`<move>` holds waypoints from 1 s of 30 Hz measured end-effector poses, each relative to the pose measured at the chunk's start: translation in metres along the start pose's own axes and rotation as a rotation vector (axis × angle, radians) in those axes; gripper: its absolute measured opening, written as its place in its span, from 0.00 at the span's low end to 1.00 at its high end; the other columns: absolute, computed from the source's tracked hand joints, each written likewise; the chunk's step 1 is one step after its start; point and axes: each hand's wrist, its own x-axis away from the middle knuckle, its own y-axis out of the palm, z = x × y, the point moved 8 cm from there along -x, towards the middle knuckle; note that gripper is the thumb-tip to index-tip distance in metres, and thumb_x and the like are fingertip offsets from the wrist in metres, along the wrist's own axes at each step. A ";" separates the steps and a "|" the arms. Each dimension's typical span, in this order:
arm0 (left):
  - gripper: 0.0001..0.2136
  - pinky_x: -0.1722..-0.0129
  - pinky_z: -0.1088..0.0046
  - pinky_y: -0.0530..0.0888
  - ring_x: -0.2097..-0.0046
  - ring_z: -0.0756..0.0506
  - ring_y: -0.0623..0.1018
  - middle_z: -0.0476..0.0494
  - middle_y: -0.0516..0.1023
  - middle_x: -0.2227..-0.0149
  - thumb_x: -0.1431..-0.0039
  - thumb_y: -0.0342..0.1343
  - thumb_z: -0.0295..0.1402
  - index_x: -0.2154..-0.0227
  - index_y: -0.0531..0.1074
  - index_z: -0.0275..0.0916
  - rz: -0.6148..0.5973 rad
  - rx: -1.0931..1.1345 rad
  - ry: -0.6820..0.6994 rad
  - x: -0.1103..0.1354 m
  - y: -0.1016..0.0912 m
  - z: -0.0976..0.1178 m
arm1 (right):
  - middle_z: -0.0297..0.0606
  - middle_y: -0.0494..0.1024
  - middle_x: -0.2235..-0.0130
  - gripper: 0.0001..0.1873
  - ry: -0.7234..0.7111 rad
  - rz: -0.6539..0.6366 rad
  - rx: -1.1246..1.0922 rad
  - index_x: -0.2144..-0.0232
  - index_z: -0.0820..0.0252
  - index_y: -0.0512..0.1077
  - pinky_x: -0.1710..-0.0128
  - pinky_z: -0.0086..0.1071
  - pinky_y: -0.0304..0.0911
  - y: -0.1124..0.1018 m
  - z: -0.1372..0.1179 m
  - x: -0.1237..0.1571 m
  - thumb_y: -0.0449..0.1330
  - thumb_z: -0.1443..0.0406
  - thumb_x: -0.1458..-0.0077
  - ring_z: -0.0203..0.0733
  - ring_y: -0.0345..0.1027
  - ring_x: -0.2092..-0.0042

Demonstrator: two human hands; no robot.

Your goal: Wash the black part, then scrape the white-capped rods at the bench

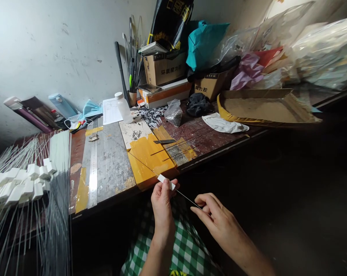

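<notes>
My left hand (162,199) is closed on a small white block (161,178), thumb on top, in front of the table edge. A thin rod (185,197) sticks out of the block's near end and runs down to my right hand (213,211). The thumb and fingers of that hand are pinched on the rod. From the block's far end a thin dark length of rod (144,165) reaches up and left over the yellow-taped board (141,153). How the rod sits inside the block is hidden by my fingers.
At left lie many white blocks (28,188) on long thin rods. A steel ruler (93,172) lies on a grey plate (113,165). Dark rods (182,142) and a flat blade (164,141) lie right of centre. Behind stand a bottle (123,109) and a cardboard tray (262,107).
</notes>
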 end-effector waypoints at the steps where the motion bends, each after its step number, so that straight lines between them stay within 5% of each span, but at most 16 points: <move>1: 0.19 0.58 0.67 0.72 0.60 0.40 0.82 0.36 0.83 0.61 0.46 0.62 0.49 0.67 0.72 0.35 0.000 0.002 0.002 0.000 0.000 0.000 | 0.36 0.73 0.66 0.07 -0.003 0.005 -0.001 0.65 0.56 0.69 0.67 0.29 0.69 -0.001 -0.002 0.000 0.53 0.64 0.35 0.36 0.71 0.69; 9: 0.18 0.55 0.66 0.72 0.60 0.41 0.81 0.36 0.83 0.61 0.43 0.60 0.48 0.67 0.72 0.34 -0.032 -0.004 -0.011 0.003 0.003 0.002 | 0.37 0.75 0.65 0.14 -0.024 -0.056 -0.029 0.63 0.56 0.72 0.65 0.28 0.70 -0.003 -0.006 0.005 0.46 0.66 0.33 0.37 0.73 0.65; 23: 0.18 0.56 0.66 0.71 0.60 0.42 0.80 0.36 0.83 0.61 0.42 0.58 0.48 0.67 0.72 0.34 -0.045 -0.030 0.011 0.005 0.002 0.004 | 0.35 0.73 0.64 0.09 -0.042 -0.068 -0.022 0.60 0.55 0.71 0.66 0.26 0.67 -0.004 -0.011 0.008 0.50 0.64 0.33 0.35 0.72 0.66; 30: 0.16 0.58 0.73 0.68 0.61 0.47 0.77 0.40 0.82 0.63 0.39 0.57 0.45 0.66 0.72 0.35 -0.046 -0.079 0.111 0.014 0.004 0.016 | 0.33 0.72 0.68 0.11 0.008 -0.070 -0.090 0.66 0.54 0.71 0.66 0.25 0.66 -0.003 0.001 0.018 0.51 0.62 0.33 0.34 0.71 0.68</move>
